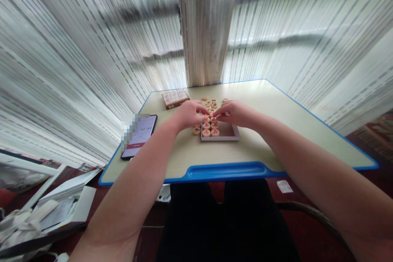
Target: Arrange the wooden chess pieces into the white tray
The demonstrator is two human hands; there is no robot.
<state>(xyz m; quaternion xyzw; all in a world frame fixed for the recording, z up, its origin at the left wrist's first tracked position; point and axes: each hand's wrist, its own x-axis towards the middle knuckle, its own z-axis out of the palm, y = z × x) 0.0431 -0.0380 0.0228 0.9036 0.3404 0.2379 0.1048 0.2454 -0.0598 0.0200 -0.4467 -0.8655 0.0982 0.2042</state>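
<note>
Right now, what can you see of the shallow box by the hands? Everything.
The shallow box is pale, open-topped and rectangular, with low, thin walls; cardboard or plastic, I can't tell. It lies flat on the table. Round pieces with red markings stand in two columns along its left side; its floor shows on the right. The left hand and right hand partly hide its far end; whether they touch it isn't clear.
</note>
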